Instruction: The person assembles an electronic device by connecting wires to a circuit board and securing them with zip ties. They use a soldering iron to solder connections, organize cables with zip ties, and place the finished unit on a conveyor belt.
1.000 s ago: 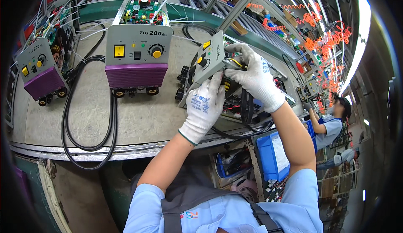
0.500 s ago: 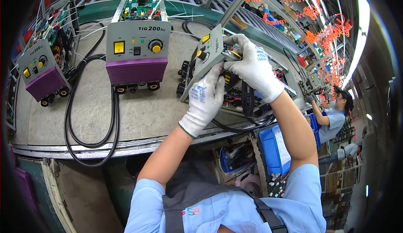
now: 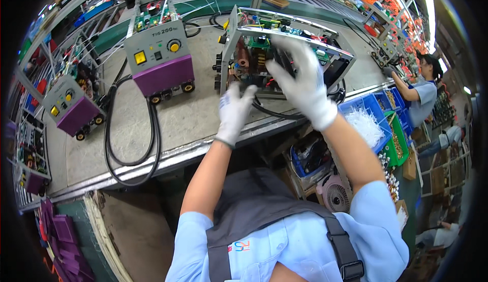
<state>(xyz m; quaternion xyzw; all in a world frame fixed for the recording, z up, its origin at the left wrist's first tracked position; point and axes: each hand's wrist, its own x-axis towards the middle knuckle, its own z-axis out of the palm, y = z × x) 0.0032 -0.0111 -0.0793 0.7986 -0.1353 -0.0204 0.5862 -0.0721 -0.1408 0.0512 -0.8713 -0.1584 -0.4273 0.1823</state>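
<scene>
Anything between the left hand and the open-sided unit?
Nothing visible stands between the left hand and the open-sided unit. The black cable lies right of that hand; the right hand covers part of the unit's open side.

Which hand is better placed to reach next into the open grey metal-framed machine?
Probably the white-gloved right hand: it is at the open side of the machine. The white-gloved left hand is lower, near the bottom front corner.
</scene>
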